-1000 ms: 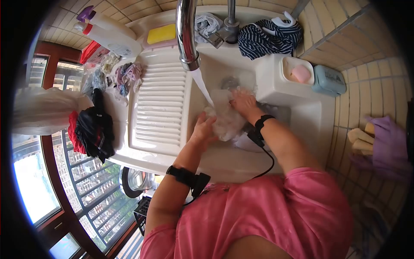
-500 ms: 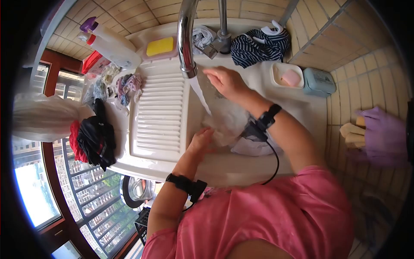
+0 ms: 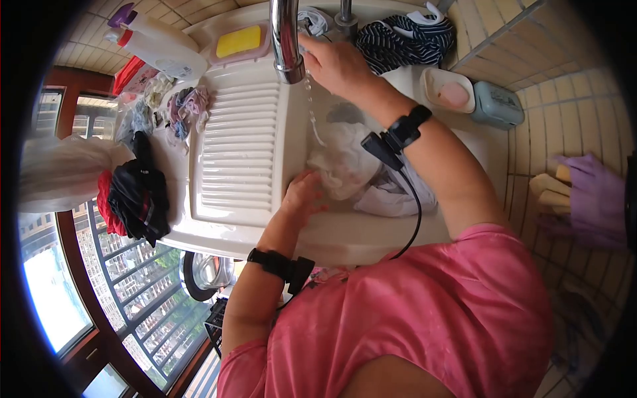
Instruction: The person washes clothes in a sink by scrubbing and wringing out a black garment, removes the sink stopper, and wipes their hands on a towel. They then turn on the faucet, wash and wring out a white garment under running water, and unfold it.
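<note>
My right hand (image 3: 338, 66) is up behind the chrome faucet (image 3: 285, 46), fingers bent around where the faucet lever sits; the hand hides the lever. A thin, broken trickle of water (image 3: 313, 113) falls from the spout. My left hand (image 3: 304, 196) hovers at the left side of the sink basin, fingers apart and holding nothing. Beside it, a wet white cloth (image 3: 345, 159) lies bunched in the basin. A pale lavender-white garment (image 3: 395, 196) rests at the basin's near right, partly under the cable of my right wristband.
A ribbed washboard (image 3: 239, 146) adjoins the basin on the left. Small clothes (image 3: 189, 109), bottles (image 3: 166, 53) and a yellow sponge (image 3: 239, 42) lie around it. A striped garment (image 3: 405, 43), soap dish (image 3: 448, 91) and blue box (image 3: 497, 105) line the back right.
The water has dwindled from a steady stream to a broken trickle. My right hand has moved up to the faucet lever. My left hand has drawn slightly away from the white cloth.
</note>
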`<state>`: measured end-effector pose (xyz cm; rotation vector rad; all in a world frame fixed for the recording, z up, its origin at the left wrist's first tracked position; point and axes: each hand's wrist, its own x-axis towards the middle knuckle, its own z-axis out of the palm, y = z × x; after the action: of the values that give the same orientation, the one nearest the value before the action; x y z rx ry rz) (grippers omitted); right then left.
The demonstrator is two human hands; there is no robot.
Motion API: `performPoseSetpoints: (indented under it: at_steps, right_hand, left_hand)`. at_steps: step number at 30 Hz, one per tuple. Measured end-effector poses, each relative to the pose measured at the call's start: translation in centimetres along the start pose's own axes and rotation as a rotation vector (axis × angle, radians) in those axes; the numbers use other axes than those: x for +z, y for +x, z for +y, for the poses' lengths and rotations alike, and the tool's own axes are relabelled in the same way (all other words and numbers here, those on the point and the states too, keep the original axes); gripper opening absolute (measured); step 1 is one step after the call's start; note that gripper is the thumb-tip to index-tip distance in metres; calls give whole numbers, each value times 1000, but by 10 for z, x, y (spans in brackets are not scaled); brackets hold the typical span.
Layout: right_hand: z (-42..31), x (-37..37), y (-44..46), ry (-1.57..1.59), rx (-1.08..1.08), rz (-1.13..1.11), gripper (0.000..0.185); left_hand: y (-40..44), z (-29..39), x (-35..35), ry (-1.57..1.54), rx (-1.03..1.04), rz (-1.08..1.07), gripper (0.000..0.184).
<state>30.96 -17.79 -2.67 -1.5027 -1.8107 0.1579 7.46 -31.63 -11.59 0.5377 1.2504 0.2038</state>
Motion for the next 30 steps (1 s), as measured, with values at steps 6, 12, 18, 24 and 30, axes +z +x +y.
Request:
performPoseSetpoints:
  at_steps: [6, 12, 18, 24, 30]
  right_hand:
    - [58, 75, -176, -354, 187, -183, 60]
    - [35, 81, -192, 678, 664, -311, 56]
    - [-70, 22, -164, 1038, 468, -202, 41]
    - [-26, 48, -165, 493, 445, -59, 49]
    - [77, 93, -190, 120, 679, -194, 52]
  left_hand:
    - [34, -4, 5, -109, -46, 52, 79]
    - [37, 14, 41, -178, -113, -87, 69]
    - [103, 11, 14, -307, 304, -462, 59]
    - [120, -11, 28, -720, 235, -680, 45]
    - [46, 33, 53, -394, 121, -63, 56]
